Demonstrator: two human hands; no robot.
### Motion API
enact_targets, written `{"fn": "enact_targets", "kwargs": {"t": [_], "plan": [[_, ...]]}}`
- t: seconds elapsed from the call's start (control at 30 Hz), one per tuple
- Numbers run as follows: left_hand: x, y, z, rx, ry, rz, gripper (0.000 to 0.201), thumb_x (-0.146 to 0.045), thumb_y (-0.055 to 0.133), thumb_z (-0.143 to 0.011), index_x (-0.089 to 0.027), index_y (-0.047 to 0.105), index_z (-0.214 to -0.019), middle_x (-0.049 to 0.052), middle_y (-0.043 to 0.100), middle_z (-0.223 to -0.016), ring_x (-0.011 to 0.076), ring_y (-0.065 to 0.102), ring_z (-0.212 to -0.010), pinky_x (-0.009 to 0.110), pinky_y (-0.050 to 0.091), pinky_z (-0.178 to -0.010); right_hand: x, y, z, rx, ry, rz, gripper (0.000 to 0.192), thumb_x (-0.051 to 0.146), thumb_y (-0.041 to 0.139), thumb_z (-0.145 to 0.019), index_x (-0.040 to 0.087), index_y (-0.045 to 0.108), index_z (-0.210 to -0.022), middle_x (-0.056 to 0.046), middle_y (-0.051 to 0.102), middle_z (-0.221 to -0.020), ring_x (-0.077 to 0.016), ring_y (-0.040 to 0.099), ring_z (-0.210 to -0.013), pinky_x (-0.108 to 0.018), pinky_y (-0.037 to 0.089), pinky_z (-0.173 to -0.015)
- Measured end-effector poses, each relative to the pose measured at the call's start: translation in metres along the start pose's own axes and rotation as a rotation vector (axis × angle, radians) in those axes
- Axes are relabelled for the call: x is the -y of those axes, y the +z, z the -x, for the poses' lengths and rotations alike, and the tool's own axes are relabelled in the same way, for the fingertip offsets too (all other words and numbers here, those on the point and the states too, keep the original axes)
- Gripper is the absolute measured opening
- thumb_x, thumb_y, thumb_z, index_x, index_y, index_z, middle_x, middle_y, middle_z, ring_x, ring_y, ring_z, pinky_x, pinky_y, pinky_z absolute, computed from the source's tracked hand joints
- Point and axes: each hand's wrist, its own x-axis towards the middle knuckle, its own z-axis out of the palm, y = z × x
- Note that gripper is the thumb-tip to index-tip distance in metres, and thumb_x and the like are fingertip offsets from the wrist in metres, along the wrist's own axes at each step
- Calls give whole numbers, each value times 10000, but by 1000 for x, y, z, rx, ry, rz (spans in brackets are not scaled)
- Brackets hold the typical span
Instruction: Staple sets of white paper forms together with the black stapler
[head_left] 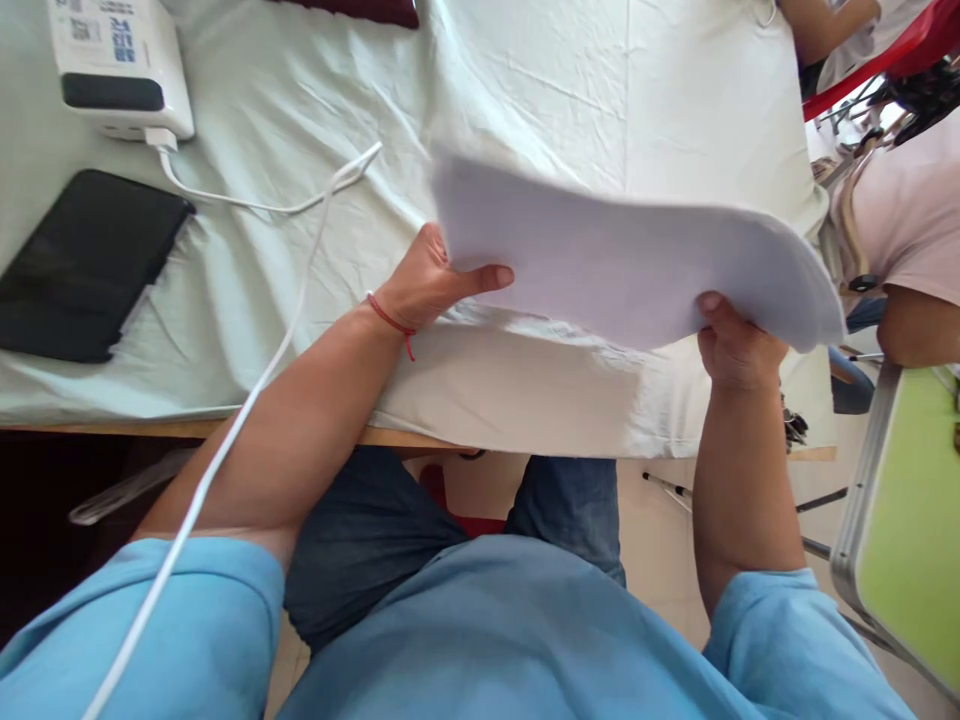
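A stack of white paper sheets [600, 255] is held up over the near edge of the cloth-covered table [540, 395]. My left hand [442, 278] grips its left end, thumb on top and the other fingers hidden beneath. At the right end my right hand [739, 342] pinches the sheets, its thumb also on the upper face. The stack bends, its right end curving down, and its left and upper edges look blurred. A red string bracelet circles my left wrist. Below the paper a shadow falls on the cloth.
A white power bank [120, 65] with a plugged-in white cable [300, 290] sits at the far left; the cable runs across my left arm. A dark phone or tablet [90, 265] lies nearby. Another person [900, 220] is beside a green folding table [911, 520] on the right.
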Motion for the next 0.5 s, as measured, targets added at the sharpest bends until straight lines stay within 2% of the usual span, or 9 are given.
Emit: {"fn": "enact_targets", "kwargs": {"t": [0.1, 0.17, 0.23, 0.3, 0.37, 0.43, 0.5], "plan": [[-7, -5, -2, 115, -40, -88, 426, -601, 1024, -905, -235, 935, -1104, 62, 884, -1066, 242, 783, -959, 400, 646, -860, -5, -8, -2, 52, 52, 5, 601, 498, 1234, -521, 379, 771, -885, -20, 890, -1007, -432, 851, -1366, -591, 789, -1116], [-8, -7, -4, 212, -21, -194, 365, -580, 956, -910, -220, 897, -911, 62, 836, -927, 227, 727, -865, 380, 598, -793, -6, -7, 1, 55, 109, 4, 608, 479, 1245, -513, 365, 784, -892, -20, 904, -1015, -418, 864, -1336, -592, 783, -1141], [-6, -7, -4, 271, -18, -254, 428, -592, 895, -927, -208, 802, -761, 47, 743, -800, 205, 658, -785, 360, 552, -738, -4, -1, 5, 26, 126, -8, 591, 508, 1240, -547, 353, 797, -905, -16, 919, -1041, -392, 871, -1347, -594, 767, -1213], [-3, -4, -2, 238, -48, -251, 509, -674, 857, -975, -201, 780, -805, 40, 732, -816, 204, 664, -799, 349, 563, -739, -1, 7, 7, -15, 93, -30, 554, 570, 1216, -620, 347, 820, -936, -8, 931, -1076, -361, 872, -1377, -595, 737, -1299], [1, -1, 2, 208, -80, -238, 604, -793, 836, -1002, -190, 829, -966, 66, 814, -969, 249, 755, -934, 369, 638, -818, 4, 13, 6, -49, 49, -41, 517, 604, 1199, -670, 360, 836, -946, -7, 938, -1088, -345, 875, -1381, -583, 734, -1316], [6, 1, 4, 218, -109, -249, 696, -877, 793, -1039, -184, 855, -1066, 100, 855, -1092, 300, 804, -1055, 403, 683, -885, 9, 12, 4, -56, 49, -21, 486, 604, 1202, -684, 382, 851, -937, -19, 940, -1065, -356, 888, -1341, -569, 781, -1234], [13, 2, 4, 191, -109, -276, 719, -889, 750, -1083, -183, 844, -985, 110, 840, -1020, 297, 796, -988, 395, 665, -830, 12, 6, 4, -37, 98, 19, 482, 581, 1223, -661, 388, 868, -923, -32, 941, -1030, -376, 906, -1252, -557, 831, -1087]]}}
